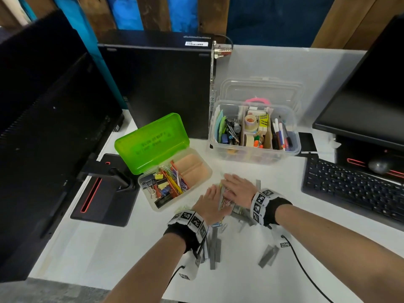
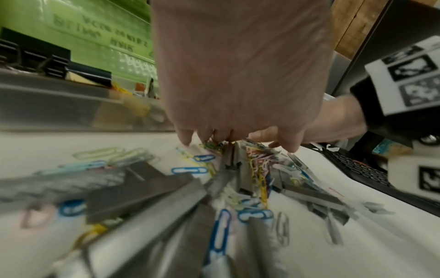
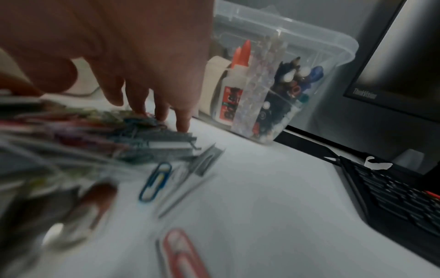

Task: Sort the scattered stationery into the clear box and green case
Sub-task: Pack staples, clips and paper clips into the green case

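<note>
Transparent plastic clear box (image 1: 293,147): lidless, upright, crammed with pens, glue, tape | lime-green hinged plastic case (image 1: 153,141): lid raised, tray holding binder clips | coloured wire paper clips (image 2: 188,170) and grey staple strips (image 1: 215,248): strewn in front.

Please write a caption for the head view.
Both hands gather paper clips beside the open green case.

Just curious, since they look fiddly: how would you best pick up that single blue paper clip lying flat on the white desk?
It's a judgement: the blue paper clip lies flat and thin, so come from above, pinch its two long sides, or slide it to the desk edge first.
</note>
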`<control>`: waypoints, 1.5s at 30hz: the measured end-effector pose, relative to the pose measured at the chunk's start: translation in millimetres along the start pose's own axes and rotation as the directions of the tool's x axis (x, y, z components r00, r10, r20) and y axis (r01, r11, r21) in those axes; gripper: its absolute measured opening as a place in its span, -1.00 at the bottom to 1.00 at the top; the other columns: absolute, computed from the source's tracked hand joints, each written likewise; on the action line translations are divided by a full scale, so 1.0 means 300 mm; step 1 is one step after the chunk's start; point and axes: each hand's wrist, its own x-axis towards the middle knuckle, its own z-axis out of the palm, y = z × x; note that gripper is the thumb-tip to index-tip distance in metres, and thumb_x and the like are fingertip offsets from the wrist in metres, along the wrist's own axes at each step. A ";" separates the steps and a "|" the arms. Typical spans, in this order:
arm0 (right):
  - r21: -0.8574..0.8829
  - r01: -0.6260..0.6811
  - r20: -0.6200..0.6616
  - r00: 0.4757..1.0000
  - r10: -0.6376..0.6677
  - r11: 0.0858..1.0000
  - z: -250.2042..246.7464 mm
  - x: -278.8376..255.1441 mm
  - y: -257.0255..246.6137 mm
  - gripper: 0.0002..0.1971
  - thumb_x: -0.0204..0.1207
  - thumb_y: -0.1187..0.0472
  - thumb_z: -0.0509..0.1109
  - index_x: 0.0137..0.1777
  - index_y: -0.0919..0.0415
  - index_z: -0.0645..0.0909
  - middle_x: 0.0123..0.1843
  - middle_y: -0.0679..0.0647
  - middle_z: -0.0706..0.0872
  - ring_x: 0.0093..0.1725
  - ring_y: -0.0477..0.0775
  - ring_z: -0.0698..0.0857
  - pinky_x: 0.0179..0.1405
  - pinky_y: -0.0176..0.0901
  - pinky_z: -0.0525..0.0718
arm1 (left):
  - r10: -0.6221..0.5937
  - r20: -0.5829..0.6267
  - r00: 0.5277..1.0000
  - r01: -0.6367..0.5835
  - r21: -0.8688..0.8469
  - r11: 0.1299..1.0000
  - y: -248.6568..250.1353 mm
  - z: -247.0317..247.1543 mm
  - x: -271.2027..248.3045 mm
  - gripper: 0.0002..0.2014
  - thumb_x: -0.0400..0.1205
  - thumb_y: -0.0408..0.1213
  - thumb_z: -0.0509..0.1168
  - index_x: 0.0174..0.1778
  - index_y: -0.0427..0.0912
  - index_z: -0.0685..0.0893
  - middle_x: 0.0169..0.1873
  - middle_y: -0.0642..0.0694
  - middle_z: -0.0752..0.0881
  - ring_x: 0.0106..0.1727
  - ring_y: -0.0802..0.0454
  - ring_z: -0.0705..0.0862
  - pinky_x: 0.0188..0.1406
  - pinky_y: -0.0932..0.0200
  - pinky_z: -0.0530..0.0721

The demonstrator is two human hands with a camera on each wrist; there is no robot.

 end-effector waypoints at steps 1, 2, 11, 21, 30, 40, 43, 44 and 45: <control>0.002 -0.014 0.002 1.000 0.014 1.000 0.005 -0.014 -0.001 -0.45 0.73 -0.09 -0.07 0.68 0.02 0.01 0.72 -0.01 -0.10 0.69 0.07 -0.06 0.64 0.14 0.06 | 0.004 0.000 1.000 -0.004 0.004 1.000 0.007 -0.002 -0.001 -0.18 0.71 0.26 -0.14 0.65 -0.21 -0.34 0.65 -0.20 -0.32 0.68 -0.07 -0.28 0.65 -0.09 -0.13; 0.011 -0.023 -0.002 1.000 0.023 1.000 0.003 -0.033 -0.005 -0.46 0.74 -0.08 -0.08 0.68 0.01 0.00 0.72 -0.02 -0.11 0.69 0.07 -0.06 0.64 0.13 0.04 | 0.003 -0.009 1.000 -0.003 0.011 1.000 0.014 -0.007 -0.008 -0.19 0.71 0.23 -0.12 0.66 -0.22 -0.33 0.65 -0.21 -0.30 0.68 -0.09 -0.26 0.66 -0.09 -0.11; 0.271 -0.044 -0.253 0.961 0.115 0.962 -0.016 -0.207 0.088 -0.71 0.63 0.21 0.19 0.33 0.13 0.52 0.08 0.03 0.45 0.20 0.14 0.55 0.13 -0.19 0.46 | -0.039 -0.210 0.977 0.091 0.244 0.966 -0.048 -0.177 -0.154 -0.67 0.72 0.01 0.11 0.14 -0.18 0.57 0.07 -0.14 0.69 0.13 -0.14 0.67 0.06 0.02 0.66; 0.126 0.120 0.064 0.990 -0.129 0.985 0.049 -0.390 -0.100 -0.75 0.54 -0.03 0.34 0.11 0.03 0.42 0.05 -0.10 0.41 -0.01 0.02 0.53 -0.05 -0.08 0.51 | -0.226 0.183 0.957 0.145 0.376 0.915 -0.123 -0.074 -0.199 -0.33 -0.04 0.44 0.47 -0.31 -0.04 0.55 -0.37 0.00 0.65 -0.27 -0.09 0.70 -0.13 -0.02 0.76; -0.081 0.533 0.123 0.844 -0.522 0.842 0.198 -0.410 -0.377 -0.57 0.59 0.14 0.33 0.44 0.13 0.38 0.55 0.20 0.06 0.06 0.27 0.63 -0.07 0.09 0.74 | -0.176 0.135 0.975 0.126 0.315 0.941 -0.046 -0.026 -0.212 -0.55 0.39 -0.01 0.55 -0.48 -0.14 0.42 -0.51 -0.01 0.61 -0.38 0.00 0.67 -0.21 0.11 0.75; -0.157 0.404 -0.123 0.897 -0.424 0.901 0.178 -0.344 -0.185 -0.56 0.40 0.40 0.47 0.19 0.17 0.39 0.02 0.16 0.48 -0.38 0.02 0.55 -0.51 -0.07 0.70 | -0.003 0.198 0.980 -0.031 0.167 0.985 0.011 -0.088 -0.123 -0.72 0.57 -0.11 0.42 -0.08 -0.31 0.78 -0.38 -0.02 0.65 -0.44 0.19 0.56 -0.48 0.50 0.50; -0.171 0.305 -0.119 0.938 -0.327 0.937 0.157 -0.332 -0.122 -0.72 0.49 0.37 0.37 0.17 0.17 0.49 0.12 0.17 0.44 -0.19 0.12 0.60 -0.30 0.04 0.73 | -0.002 0.168 0.986 -0.028 0.178 0.984 0.052 -0.094 -0.092 -0.74 0.57 -0.16 0.39 -0.01 -0.30 0.78 -0.34 -0.06 0.66 -0.33 0.10 0.64 -0.40 0.46 0.51; -0.171 0.279 -0.123 0.946 -0.301 0.945 0.147 -0.337 -0.106 -0.74 0.50 0.36 0.34 0.17 0.16 0.51 0.15 0.18 0.44 -0.15 0.16 0.62 -0.26 0.05 0.71 | -0.017 0.134 0.991 -0.011 0.201 0.980 0.066 -0.092 -0.084 -0.74 0.56 -0.16 0.39 -0.01 -0.30 0.77 -0.35 -0.10 0.67 -0.27 0.04 0.63 -0.33 0.32 0.56; -0.160 0.261 -0.130 0.950 -0.282 0.952 0.136 -0.345 -0.094 -0.75 0.52 0.33 0.32 0.18 0.15 0.53 0.17 0.19 0.45 -0.13 0.20 0.63 -0.27 0.02 0.69 | -0.022 0.100 0.995 0.001 0.205 0.979 0.073 -0.088 -0.081 -0.74 0.56 -0.15 0.38 -0.05 -0.31 0.75 -0.33 -0.16 0.68 -0.24 0.01 0.60 -0.32 0.22 0.59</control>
